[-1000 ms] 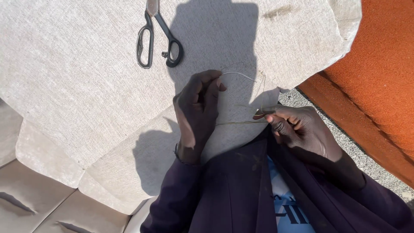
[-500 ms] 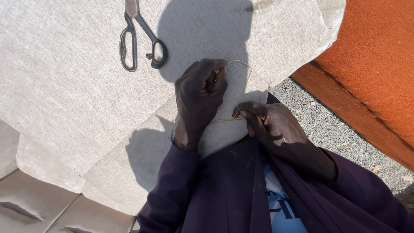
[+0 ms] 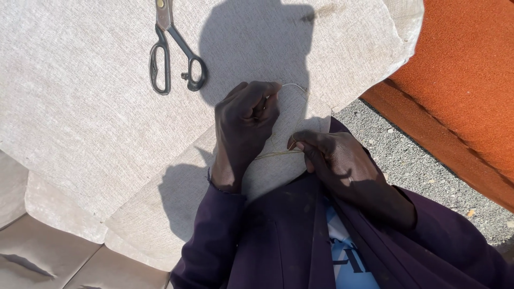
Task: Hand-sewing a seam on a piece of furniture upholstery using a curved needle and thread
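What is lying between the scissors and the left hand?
Only bare beige fabric, partly shadowed, separates the scissors from the left hand in the head view.

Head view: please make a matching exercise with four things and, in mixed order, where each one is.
Things:
1. scissors
2. left hand
3. right hand
4. orange surface

Places:
A. far right edge
B. pinching thread at the fabric's near edge
C. lying flat at the top, untouched
D. holding thread above the other hand

Pairs: 1-C, 2-D, 3-B, 4-A
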